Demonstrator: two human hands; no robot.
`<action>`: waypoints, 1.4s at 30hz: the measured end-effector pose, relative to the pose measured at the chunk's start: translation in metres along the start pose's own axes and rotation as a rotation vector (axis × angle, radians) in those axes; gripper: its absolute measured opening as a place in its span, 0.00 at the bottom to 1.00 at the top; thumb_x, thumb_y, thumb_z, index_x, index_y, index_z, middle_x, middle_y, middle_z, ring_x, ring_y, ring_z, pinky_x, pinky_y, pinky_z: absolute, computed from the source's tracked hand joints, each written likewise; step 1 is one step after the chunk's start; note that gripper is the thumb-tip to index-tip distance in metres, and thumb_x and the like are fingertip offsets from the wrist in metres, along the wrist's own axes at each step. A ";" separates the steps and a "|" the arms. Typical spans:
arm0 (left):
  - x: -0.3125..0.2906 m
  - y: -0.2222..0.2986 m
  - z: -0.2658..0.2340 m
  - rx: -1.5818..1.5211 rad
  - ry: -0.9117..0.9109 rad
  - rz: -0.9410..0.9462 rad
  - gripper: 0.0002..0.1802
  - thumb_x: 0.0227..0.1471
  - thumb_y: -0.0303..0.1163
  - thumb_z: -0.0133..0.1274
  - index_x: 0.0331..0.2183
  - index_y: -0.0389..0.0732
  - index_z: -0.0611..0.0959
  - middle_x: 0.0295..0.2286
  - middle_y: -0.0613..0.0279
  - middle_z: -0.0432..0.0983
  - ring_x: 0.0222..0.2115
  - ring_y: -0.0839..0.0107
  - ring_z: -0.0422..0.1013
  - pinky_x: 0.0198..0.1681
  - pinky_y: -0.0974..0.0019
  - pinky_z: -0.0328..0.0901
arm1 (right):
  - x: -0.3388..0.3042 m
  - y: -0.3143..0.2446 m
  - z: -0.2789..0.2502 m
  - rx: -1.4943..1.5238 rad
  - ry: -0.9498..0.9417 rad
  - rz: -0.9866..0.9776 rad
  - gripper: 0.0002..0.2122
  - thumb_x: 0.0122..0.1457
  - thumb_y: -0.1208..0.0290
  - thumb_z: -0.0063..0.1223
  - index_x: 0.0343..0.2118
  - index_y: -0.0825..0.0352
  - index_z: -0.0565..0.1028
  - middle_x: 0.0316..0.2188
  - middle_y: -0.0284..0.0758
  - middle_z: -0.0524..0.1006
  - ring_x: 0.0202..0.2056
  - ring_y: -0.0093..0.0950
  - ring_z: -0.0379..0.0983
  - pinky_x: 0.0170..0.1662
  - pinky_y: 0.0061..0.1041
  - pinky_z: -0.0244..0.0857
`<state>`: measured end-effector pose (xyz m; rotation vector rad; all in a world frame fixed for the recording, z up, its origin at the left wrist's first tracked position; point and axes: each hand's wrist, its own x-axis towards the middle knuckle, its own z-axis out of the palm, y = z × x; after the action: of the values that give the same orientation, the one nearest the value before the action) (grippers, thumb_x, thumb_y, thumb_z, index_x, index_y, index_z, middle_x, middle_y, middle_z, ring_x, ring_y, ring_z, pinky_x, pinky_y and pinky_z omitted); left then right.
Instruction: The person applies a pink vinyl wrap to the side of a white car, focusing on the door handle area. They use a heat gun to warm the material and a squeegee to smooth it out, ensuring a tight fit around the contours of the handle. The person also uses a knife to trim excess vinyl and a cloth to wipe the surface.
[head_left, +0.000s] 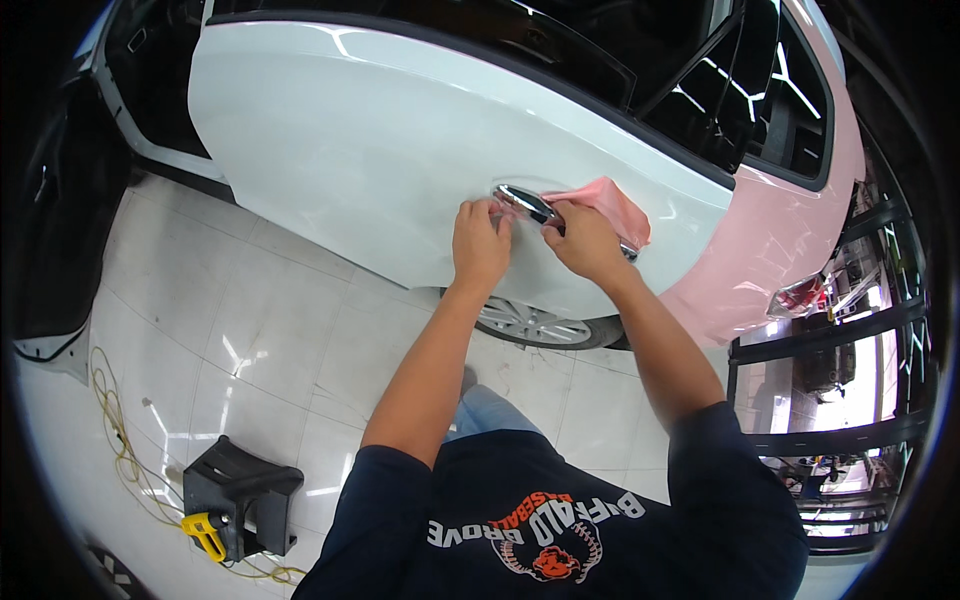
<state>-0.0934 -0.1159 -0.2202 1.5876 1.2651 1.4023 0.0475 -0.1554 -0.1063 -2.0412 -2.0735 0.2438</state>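
Observation:
A chrome door handle (527,203) juts from the white rear door (330,150) of a car. A loose piece of pink film (622,212) is bunched over the rear part of this handle and sticks out past it. My left hand (482,243) is closed at the handle's front end, its fingertips pinching what looks like a thin, see-through edge of the film. My right hand (587,242) is closed over the handle's middle, thumb and fingers curled on the film there. Its palm covers part of the handle, whose rear tip (629,252) shows beyond.
The rear quarter panel (745,245) is pink, with a wheel (535,322) below the door. An open front door (60,230) stands at the left. On the tiled floor, a black step stool (245,490) carries a yellow heat gun (205,533) with a yellow cord (118,430).

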 end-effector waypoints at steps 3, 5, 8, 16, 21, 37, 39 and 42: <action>0.009 -0.009 -0.004 -0.021 0.022 -0.012 0.08 0.51 0.26 0.57 0.34 0.35 0.76 0.34 0.50 0.71 0.34 0.52 0.71 0.39 0.55 0.66 | 0.019 -0.005 -0.021 -0.048 -0.238 -0.126 0.17 0.55 0.64 0.53 0.41 0.72 0.75 0.31 0.48 0.79 0.34 0.42 0.77 0.40 0.38 0.68; 0.008 -0.005 -0.008 0.008 -0.078 -0.010 0.07 0.52 0.25 0.55 0.33 0.34 0.75 0.32 0.50 0.71 0.31 0.53 0.71 0.35 0.56 0.67 | 0.016 0.004 -0.029 0.055 -0.343 -0.123 0.18 0.56 0.63 0.53 0.43 0.72 0.75 0.32 0.48 0.79 0.34 0.44 0.77 0.41 0.39 0.68; -0.003 0.004 -0.017 0.042 -0.080 -0.018 0.04 0.53 0.23 0.53 0.31 0.33 0.75 0.28 0.53 0.71 0.28 0.59 0.72 0.32 0.60 0.67 | 0.005 0.005 -0.032 0.219 -0.378 -0.201 0.20 0.56 0.63 0.52 0.45 0.75 0.73 0.32 0.50 0.79 0.35 0.46 0.77 0.41 0.40 0.69; -0.020 0.023 -0.038 0.215 -0.172 -0.084 0.05 0.55 0.23 0.48 0.28 0.33 0.75 0.25 0.48 0.73 0.27 0.51 0.70 0.31 0.55 0.65 | -0.003 -0.001 -0.030 0.295 -0.654 -0.200 0.25 0.58 0.65 0.51 0.54 0.78 0.64 0.38 0.55 0.76 0.41 0.50 0.74 0.47 0.43 0.66; -0.019 0.028 -0.028 0.137 -0.102 -0.107 0.09 0.56 0.27 0.46 0.27 0.34 0.77 0.25 0.48 0.73 0.28 0.49 0.71 0.33 0.54 0.65 | -0.003 0.002 -0.032 0.357 -0.591 -0.168 0.22 0.59 0.67 0.50 0.53 0.75 0.67 0.37 0.53 0.76 0.40 0.49 0.74 0.45 0.42 0.65; -0.026 0.002 -0.015 0.077 0.154 0.163 0.05 0.49 0.26 0.51 0.24 0.36 0.75 0.21 0.54 0.70 0.26 0.54 0.68 0.29 0.55 0.64 | -0.007 -0.029 -0.041 0.259 -0.529 -0.146 0.15 0.57 0.69 0.50 0.44 0.72 0.71 0.27 0.50 0.76 0.30 0.46 0.75 0.36 0.40 0.66; -0.027 0.002 -0.015 0.070 0.115 0.202 0.04 0.48 0.25 0.51 0.24 0.35 0.75 0.21 0.53 0.69 0.25 0.54 0.67 0.28 0.56 0.63 | -0.006 -0.026 -0.041 0.223 -0.522 -0.214 0.16 0.56 0.70 0.51 0.45 0.73 0.70 0.30 0.52 0.76 0.33 0.47 0.75 0.39 0.42 0.66; -0.041 0.010 -0.011 0.053 0.043 0.203 0.03 0.49 0.22 0.50 0.25 0.35 0.75 0.22 0.52 0.69 0.25 0.54 0.67 0.28 0.56 0.62 | -0.013 -0.023 -0.037 0.213 -0.508 -0.231 0.20 0.56 0.73 0.52 0.51 0.74 0.68 0.33 0.49 0.75 0.34 0.43 0.73 0.40 0.38 0.65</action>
<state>-0.1001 -0.1586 -0.2220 1.7710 1.2013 1.5449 0.0357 -0.1699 -0.0646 -1.7193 -2.4096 0.9808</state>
